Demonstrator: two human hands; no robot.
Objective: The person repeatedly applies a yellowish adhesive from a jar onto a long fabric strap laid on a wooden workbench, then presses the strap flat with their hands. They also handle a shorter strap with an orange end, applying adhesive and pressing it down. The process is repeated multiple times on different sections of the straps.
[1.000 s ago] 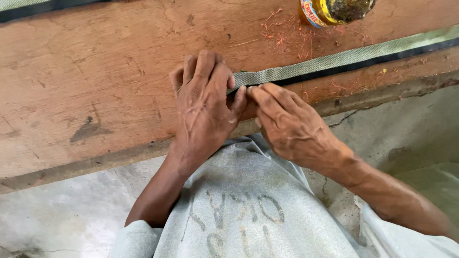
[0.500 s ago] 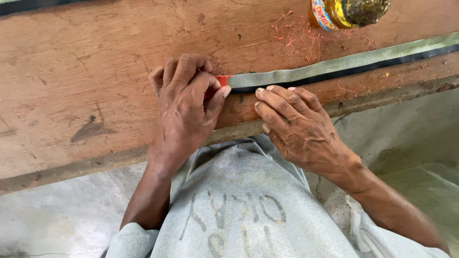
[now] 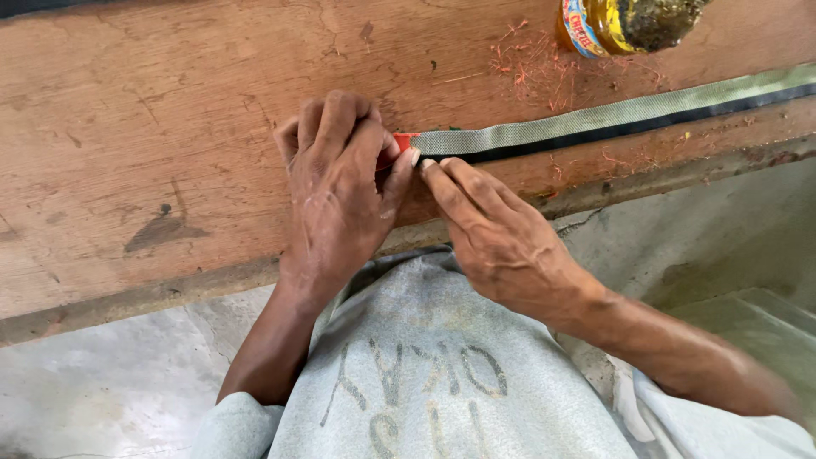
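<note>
Nearest you, a grey shirt (image 3: 442,382) covers your lap above the concrete floor (image 3: 102,391); your forearms rise from it to the wooden counter (image 3: 153,127); your left hand (image 3: 340,191) is curled, its grip clamped on a small red piece (image 3: 398,144) at the end of the strap (image 3: 595,119); your right hand (image 3: 501,242) lies just beside it, fingertips (image 3: 429,166) pressing the counter under the strap's end, fingers together and holding nothing I can see; the grey, dark-edged strap runs right across the counter; beyond it lie reddish shavings (image 3: 527,64); farthest, a yellow bottle (image 3: 620,21).
</note>
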